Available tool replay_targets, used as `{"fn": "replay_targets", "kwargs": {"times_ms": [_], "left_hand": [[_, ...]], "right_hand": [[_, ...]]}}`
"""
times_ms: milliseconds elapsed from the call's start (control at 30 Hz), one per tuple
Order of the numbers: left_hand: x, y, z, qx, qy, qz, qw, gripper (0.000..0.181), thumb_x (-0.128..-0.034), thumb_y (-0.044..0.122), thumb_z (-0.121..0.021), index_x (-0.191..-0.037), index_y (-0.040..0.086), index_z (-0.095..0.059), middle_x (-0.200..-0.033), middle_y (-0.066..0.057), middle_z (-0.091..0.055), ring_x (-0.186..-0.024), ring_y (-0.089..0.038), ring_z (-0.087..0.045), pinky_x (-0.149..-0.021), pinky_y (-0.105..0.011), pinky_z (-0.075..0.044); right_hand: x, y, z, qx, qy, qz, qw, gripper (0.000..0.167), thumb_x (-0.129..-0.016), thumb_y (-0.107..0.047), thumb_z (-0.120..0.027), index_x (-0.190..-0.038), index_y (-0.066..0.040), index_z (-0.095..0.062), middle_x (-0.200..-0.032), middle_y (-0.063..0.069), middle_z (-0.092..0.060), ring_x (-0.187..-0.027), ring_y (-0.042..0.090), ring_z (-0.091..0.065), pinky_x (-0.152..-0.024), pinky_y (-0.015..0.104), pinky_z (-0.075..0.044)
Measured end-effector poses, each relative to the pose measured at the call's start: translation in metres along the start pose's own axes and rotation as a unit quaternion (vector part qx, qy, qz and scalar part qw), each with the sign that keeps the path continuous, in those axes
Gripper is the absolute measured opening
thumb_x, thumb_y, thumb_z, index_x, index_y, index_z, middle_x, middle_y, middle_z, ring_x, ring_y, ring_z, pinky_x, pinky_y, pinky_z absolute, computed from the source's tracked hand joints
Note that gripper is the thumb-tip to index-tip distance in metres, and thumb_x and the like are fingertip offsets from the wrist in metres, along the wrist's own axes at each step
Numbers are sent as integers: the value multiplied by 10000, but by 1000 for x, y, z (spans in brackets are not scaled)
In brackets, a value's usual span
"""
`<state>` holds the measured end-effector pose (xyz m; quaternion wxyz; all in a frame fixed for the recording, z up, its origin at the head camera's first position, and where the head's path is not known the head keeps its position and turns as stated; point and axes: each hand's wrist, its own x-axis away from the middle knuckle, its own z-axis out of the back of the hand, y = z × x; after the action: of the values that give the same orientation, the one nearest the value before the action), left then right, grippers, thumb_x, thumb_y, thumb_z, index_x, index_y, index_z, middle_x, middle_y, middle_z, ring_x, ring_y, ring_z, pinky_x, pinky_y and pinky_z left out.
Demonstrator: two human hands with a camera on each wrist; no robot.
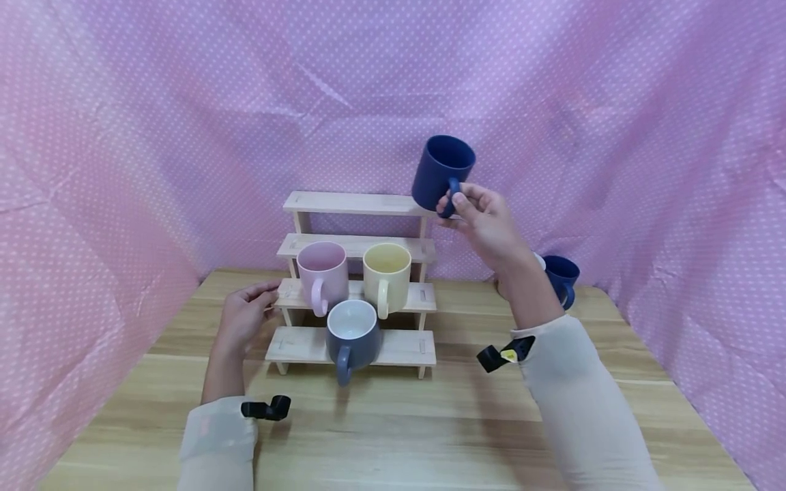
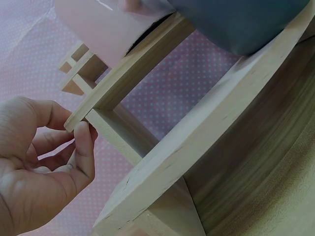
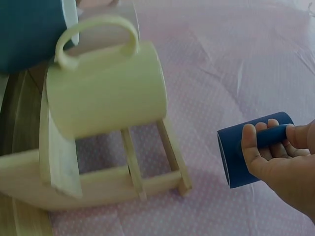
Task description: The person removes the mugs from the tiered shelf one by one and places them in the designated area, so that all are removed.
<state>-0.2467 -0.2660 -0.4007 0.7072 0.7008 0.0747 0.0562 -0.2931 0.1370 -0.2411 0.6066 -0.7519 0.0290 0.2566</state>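
My right hand [image 1: 491, 221] grips the handle of a dark blue mug [image 1: 437, 170], held in the air by the right end of the top step. In the right wrist view this mug [image 3: 236, 152] has fingers curled about its handle. My left hand [image 1: 242, 314] pinches the left end of a lower board of the wooden stepped rack [image 1: 319, 348], thumb and fingertip against the board in the left wrist view. A pink mug [image 1: 331, 279] and a yellow mug [image 1: 398, 281] stand side by side on that board. Below them, a grey mug [image 1: 362, 341] with a white inside sits on the lowest step.
Another dark blue mug [image 1: 561, 273] stands at the back right of the wooden table [image 1: 430, 436], with a white rim beside it partly hidden by my right forearm. Pink dotted cloth [image 1: 215, 136] hangs behind and along both sides.
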Motion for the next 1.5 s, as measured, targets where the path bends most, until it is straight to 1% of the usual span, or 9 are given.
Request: {"fn": "replay_targets", "kwargs": {"times_ms": [333,433,600,767,867,1033,1133,1367,1500], "left_hand": [[1,-1,0,46,13,-22,10000,427,-1043,73,-571,-1426,-106,-512,-1108,23,-634,-899,-53,-606,-768,-186,-585],[0,-1,0,60,-5,-44,10000,428,-1040,75,-577,-1424,-105,-516,-1108,20,-637,-901,-55,-611,-769,-190,-587],[1,-1,0,41,30,-43,10000,424,-1041,70,-571,-1422,-107,-517,-1100,18,-634,-897,-55,-609,-764,-188,-586],[1,-2,2,26,22,4,10000,427,-1043,78,-567,-1428,-100,-513,-1129,5,-624,-908,-58,-601,-771,-193,-586],[2,-1,1,40,26,10,10000,424,-1044,78,-565,-1425,-103,-514,-1135,-7,-619,-911,-62,-599,-765,-186,-583],[3,1,0,118,30,-31,9999,419,-1041,63,-565,-1414,-120,-513,-1108,1,-629,-899,-62,-602,-739,-167,-575],[3,0,-1,127,29,-56,9999,414,-1040,53,-561,-1410,-128,-512,-1083,19,-639,-889,-58,-607,-735,-164,-574],[3,-1,-3,145,46,-92,9998,400,-1036,45,-564,-1390,-138,-525,-1048,39,-653,-884,-57,-606,-744,-175,-580],[3,-1,-4,111,48,-98,9999,399,-1037,49,-562,-1389,-136,-527,-1048,40,-650,-887,-55,-604,-740,-170,-577]], "right_hand": [[22,7,47,101,368,41,9993,200,-1070,-66,-502,-1148,116,-536,-974,97,-655,-973,221,-648,-887,309,-600],[30,14,60,348,475,-14,9983,214,-1070,-62,-504,-1155,133,-530,-981,100,-652,-979,215,-655,-890,308,-604],[43,31,77,847,674,-262,9938,240,-1075,-75,-504,-1164,146,-531,-990,81,-664,-976,176,-663,-878,279,-605],[53,50,88,936,832,-489,9909,289,-1077,-115,-519,-1172,157,-521,-988,67,-678,-953,165,-665,-853,253,-598],[57,61,94,1038,891,-610,9887,284,-1082,-131,-516,-1171,138,-524,-985,58,-683,-910,150,-673,-830,240,-598],[63,82,102,742,931,-856,9892,266,-1089,-105,-481,-1193,140,-485,-994,74,-653,-932,156,-657,-820,227,-594],[67,94,106,665,947,-1006,9882,269,-1095,-95,-456,-1210,147,-462,-1011,78,-630,-970,160,-645,-845,225,-589],[74,118,114,909,1035,-1167,9836,264,-1100,-81,-436,-1205,157,-480,-1017,68,-622,-965,161,-656,-923,312,-588],[74,128,117,895,1051,-1218,9829,234,-1101,-69,-428,-1186,141,-483,-1002,55,-621,-966,161,-650,-943,347,-587]]}}
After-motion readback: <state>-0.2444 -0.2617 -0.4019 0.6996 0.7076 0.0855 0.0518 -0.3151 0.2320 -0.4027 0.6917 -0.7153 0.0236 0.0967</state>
